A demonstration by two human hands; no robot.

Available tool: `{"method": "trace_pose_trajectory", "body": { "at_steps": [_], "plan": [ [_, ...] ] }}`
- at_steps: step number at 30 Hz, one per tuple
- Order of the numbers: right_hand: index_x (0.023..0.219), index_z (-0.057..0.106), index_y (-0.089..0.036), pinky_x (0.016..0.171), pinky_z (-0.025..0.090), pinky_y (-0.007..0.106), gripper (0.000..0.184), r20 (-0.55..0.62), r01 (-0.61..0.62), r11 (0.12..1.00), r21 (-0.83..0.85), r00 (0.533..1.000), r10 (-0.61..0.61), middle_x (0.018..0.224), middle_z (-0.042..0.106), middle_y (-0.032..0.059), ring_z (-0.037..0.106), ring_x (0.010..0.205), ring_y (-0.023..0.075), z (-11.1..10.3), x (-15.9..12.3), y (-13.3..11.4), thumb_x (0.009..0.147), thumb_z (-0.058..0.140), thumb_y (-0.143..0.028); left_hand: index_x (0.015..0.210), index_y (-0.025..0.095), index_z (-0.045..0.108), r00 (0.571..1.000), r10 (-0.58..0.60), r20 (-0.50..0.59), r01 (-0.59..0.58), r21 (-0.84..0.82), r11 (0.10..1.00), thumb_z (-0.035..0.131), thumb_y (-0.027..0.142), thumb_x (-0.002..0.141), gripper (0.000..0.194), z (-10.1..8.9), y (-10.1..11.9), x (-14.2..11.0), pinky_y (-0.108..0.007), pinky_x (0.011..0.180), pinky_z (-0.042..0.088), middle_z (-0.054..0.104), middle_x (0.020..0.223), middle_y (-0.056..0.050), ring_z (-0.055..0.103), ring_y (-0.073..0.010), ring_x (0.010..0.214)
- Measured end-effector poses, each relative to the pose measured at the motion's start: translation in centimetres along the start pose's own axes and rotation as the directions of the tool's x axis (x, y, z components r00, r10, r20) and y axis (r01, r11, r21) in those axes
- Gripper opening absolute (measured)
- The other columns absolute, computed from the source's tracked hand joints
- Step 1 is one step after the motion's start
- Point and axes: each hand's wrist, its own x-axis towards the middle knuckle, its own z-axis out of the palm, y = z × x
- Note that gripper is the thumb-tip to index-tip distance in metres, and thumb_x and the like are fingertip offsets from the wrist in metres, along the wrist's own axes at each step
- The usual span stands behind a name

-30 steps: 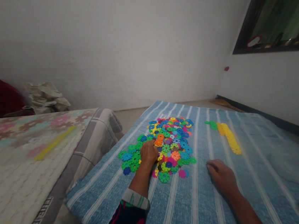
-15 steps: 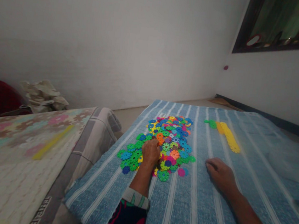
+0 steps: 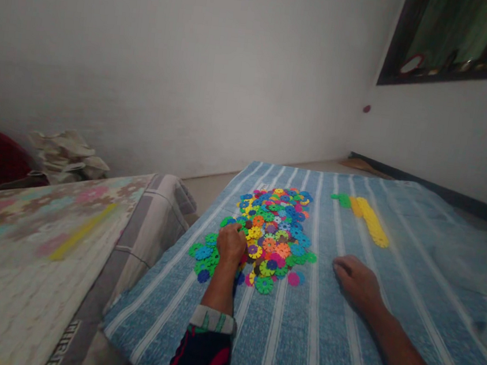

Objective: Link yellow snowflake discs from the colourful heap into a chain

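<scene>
My left hand (image 3: 231,244) is over the left part of a heap of colourful flower-shaped plastic discs (image 3: 269,244), its fingers curled down among them. Whatever it may pinch is hidden beneath the fingers. My right hand (image 3: 357,281) rests on the blue striped cloth (image 3: 292,338), right of the heap, with its fingers curled in and nothing visible in them. Beyond it lies a built piece of linked discs, with a long yellow row (image 3: 373,222), a short orange part (image 3: 356,206) and a green end (image 3: 343,200).
At left stands a second surface with a flowered cover (image 3: 68,234) and a yellow strip (image 3: 84,232) on it. Clear plastic (image 3: 474,265) lies at the right edge of the cloth. A white wall (image 3: 220,75) rises behind, with a dark-framed window (image 3: 458,42) at upper right.
My left hand has shifted a little to the left over the heap, uncovering yellow and orange discs. My right hand stays in place on the cloth.
</scene>
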Motion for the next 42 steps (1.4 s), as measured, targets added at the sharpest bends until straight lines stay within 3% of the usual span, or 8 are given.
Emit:
{"method": "trace_pose_trajectory", "body": {
  "at_steps": [7, 17, 26, 34, 38, 42],
  "plan": [
    [0.077, 0.067, -0.022, 0.073, 0.047, 0.029, 0.026, -0.021, 0.028, 1.000, 0.007, 0.999, -0.028, 0.080, 0.066, 0.0033, 0.063, 0.076, 0.0181, 0.0, 0.5, -0.7, 0.083, 0.043, -0.032, 0.112, 0.019, 0.071, 0.993, 0.088, 0.073, -0.094, 0.079, 0.992, 0.054, 0.026, 0.084, 0.034, -0.2, 0.7, 0.0, -0.033, 0.099, 0.044, 0.069, 0.121, -0.009, 0.060, -0.0257, 0.116],
    [0.078, 0.067, -0.021, 0.073, 0.046, 0.029, 0.025, -0.008, 0.029, 1.000, 0.006, 1.000, -0.029, 0.081, 0.066, 0.0032, 0.062, 0.077, 0.0176, -0.1, 0.5, -0.7, 0.084, 0.044, -0.029, 0.110, 0.020, 0.072, 0.989, 0.108, 0.097, -0.119, 0.123, 0.985, 0.058, 0.025, 0.081, 0.033, 0.1, 0.3, 0.3, -0.037, 0.096, 0.048, 0.070, 0.117, -0.011, 0.062, -0.0286, 0.113],
    [0.082, 0.068, -0.021, 0.075, 0.046, 0.031, 0.027, 0.020, 0.018, 1.000, 0.001, 1.000, -0.018, 0.085, 0.067, 0.0030, 0.064, 0.080, 0.0186, 0.1, 0.1, 0.3, 0.084, 0.045, -0.035, 0.096, 0.020, 0.072, 0.985, 0.092, 0.146, -0.110, 0.116, 0.987, 0.058, 0.021, 0.080, 0.021, -0.6, 0.5, -0.2, -0.028, 0.087, 0.047, 0.071, 0.109, -0.009, 0.064, -0.0222, 0.105],
    [0.082, 0.068, -0.021, 0.073, 0.047, 0.031, 0.028, 0.001, 0.017, 1.000, -0.011, 1.000, -0.017, 0.085, 0.069, 0.0039, 0.064, 0.080, 0.0195, -0.1, 0.0, 0.0, 0.084, 0.044, -0.036, 0.108, 0.018, 0.071, 0.990, 0.115, 0.078, -0.118, 0.035, 0.992, 0.052, 0.016, 0.081, 0.032, 0.5, 0.2, -0.2, -0.032, 0.093, 0.046, 0.070, 0.114, -0.010, 0.062, -0.0232, 0.109],
    [0.081, 0.068, -0.022, 0.073, 0.047, 0.031, 0.027, 0.009, 0.015, 1.000, -0.016, 1.000, -0.015, 0.085, 0.069, 0.0032, 0.065, 0.081, 0.0193, -0.1, -0.1, 0.1, 0.084, 0.045, -0.036, 0.107, 0.018, 0.072, 0.967, 0.254, 0.019, -0.254, -0.028, 0.967, 0.056, 0.015, 0.080, 0.031, 1.2, 0.4, -0.1, -0.035, 0.101, 0.043, 0.068, 0.119, -0.009, 0.058, -0.0235, 0.115],
    [0.082, 0.068, -0.022, 0.076, 0.047, 0.032, 0.026, 0.007, 0.018, 1.000, -0.005, 1.000, -0.018, 0.087, 0.069, 0.0033, 0.065, 0.082, 0.0197, -0.1, -0.1, 0.2, 0.084, 0.045, -0.036, 0.106, 0.025, 0.073, 0.932, 0.359, 0.054, -0.359, 0.007, 0.933, 0.055, 0.014, 0.082, 0.031, 1.4, 0.7, -0.2, -0.038, 0.102, 0.043, 0.063, 0.126, -0.006, 0.052, -0.0237, 0.121]
  ]
}}
